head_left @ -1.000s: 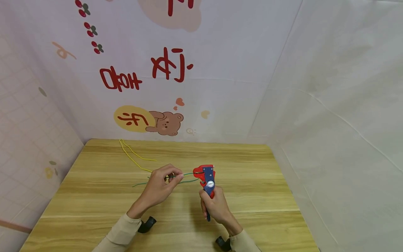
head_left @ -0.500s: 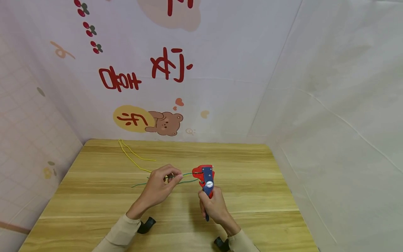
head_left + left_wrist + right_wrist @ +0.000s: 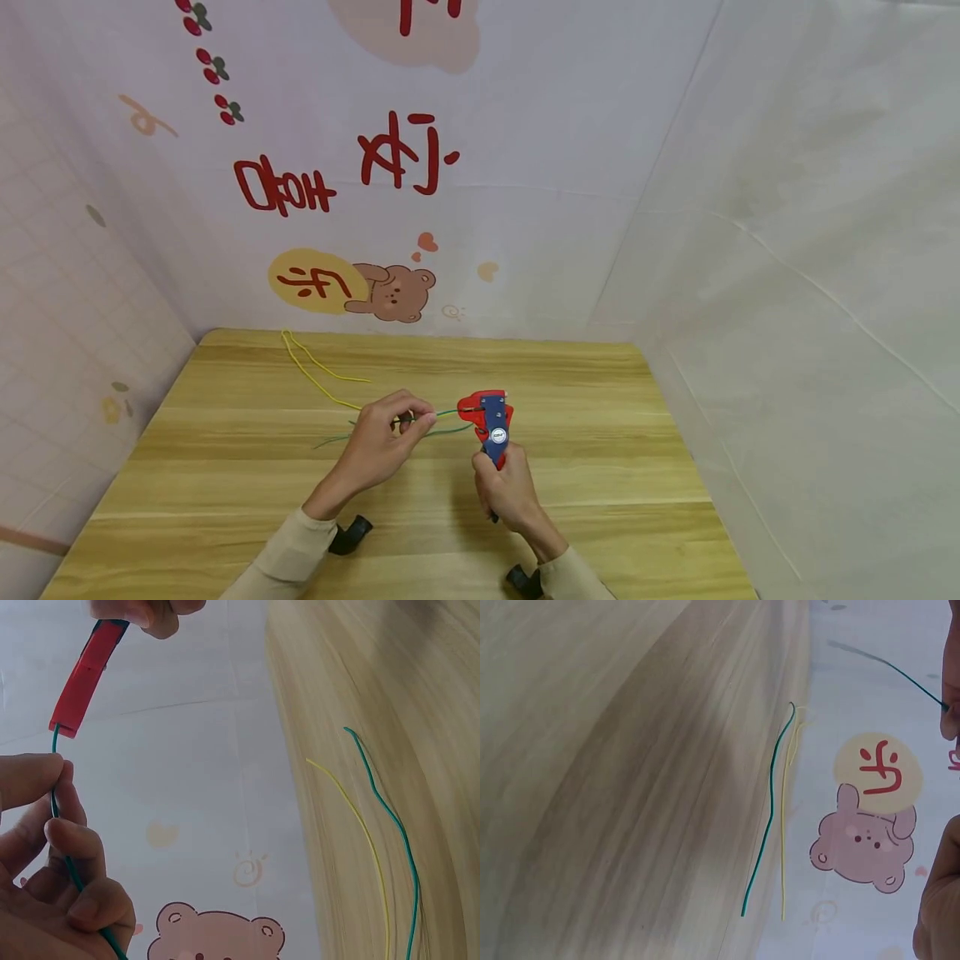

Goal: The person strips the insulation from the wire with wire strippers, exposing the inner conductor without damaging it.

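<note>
Between its thumb and fingers, my left hand (image 3: 386,437) pinches a green wire (image 3: 55,742), whose tail trails out to the left in the head view. My right hand (image 3: 513,492) grips a red and blue wire stripper (image 3: 495,417) by its handles, a little to the right of the left hand. The wire's front end enters the red nose of the tool, as the left wrist view shows too; that end is hidden inside. Only parts of the two hands show at the edge of the right wrist view.
A second green wire (image 3: 771,802) lies on the wooden table (image 3: 600,433) beneath the hands. Beside it a yellow wire (image 3: 783,840) runs toward the back left, with a bend near the back edge. A printed cloth wall (image 3: 540,208) rises behind the table.
The wire stripper and right hand have shifted very slightly left and up in the head view. The left hand keeps its pinch on the green wire, nearly still.
</note>
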Tool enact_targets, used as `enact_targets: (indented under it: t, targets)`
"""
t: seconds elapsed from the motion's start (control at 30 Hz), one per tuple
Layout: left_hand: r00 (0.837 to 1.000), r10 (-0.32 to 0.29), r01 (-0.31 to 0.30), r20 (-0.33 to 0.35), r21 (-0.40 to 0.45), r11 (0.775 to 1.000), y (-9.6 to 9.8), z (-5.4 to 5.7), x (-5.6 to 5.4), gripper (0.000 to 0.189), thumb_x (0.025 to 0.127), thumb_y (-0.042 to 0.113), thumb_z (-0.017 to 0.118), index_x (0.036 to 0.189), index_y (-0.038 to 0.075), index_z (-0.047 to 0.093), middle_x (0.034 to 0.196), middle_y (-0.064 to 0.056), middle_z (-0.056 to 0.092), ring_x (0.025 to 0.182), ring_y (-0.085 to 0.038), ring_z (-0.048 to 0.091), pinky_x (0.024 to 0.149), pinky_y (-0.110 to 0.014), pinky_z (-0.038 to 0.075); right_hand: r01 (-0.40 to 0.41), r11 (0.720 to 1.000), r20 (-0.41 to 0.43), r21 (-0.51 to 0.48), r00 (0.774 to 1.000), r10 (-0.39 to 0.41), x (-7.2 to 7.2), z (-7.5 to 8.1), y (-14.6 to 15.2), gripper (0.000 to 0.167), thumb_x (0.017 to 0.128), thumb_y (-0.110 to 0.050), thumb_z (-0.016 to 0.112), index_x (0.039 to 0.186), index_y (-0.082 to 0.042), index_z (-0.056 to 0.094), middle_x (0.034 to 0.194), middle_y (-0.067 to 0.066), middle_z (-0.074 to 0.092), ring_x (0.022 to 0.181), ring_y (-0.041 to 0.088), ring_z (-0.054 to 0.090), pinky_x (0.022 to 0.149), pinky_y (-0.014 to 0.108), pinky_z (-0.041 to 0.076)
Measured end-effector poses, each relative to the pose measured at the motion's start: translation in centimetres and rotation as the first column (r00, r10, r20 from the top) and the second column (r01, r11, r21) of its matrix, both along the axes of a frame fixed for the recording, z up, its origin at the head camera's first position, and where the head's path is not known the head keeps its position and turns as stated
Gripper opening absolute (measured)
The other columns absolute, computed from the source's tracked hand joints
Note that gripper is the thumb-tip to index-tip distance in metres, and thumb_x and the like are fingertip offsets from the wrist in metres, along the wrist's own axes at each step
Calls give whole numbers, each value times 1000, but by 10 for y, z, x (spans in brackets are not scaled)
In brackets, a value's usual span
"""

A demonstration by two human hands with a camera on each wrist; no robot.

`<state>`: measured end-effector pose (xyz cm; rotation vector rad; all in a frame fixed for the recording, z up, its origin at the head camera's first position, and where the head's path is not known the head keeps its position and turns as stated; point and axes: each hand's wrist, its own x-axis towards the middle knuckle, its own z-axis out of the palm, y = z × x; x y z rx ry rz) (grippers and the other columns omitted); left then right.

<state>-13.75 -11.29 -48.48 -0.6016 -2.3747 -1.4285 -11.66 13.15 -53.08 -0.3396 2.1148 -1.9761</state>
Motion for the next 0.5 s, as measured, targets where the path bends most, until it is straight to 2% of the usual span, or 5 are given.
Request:
enact_targets:
  t: [0.2,0.5]
  targets:
    - [1000,9,-9,13,10,1000,-1,-1,0,11,105,10,81,102,20,84,87,9,68,72,-2,52,65,-23,44,18,1000,-15,19,1000,-18,0,0,-2,34,108,-1,52,74,6,54,54,36,48,35,9,51,35,26,45]
    - [1000,11,-11,15,-2,1000,-3,1,0,11,104,10,82,104,21,83,87,10,68,72,-2,53,65,-23,45,21,1000,-8,23,1000,-20,0,3,-2,33,107,-2,53,76,7,56,55,36,50,36,9,53,37,26,47]
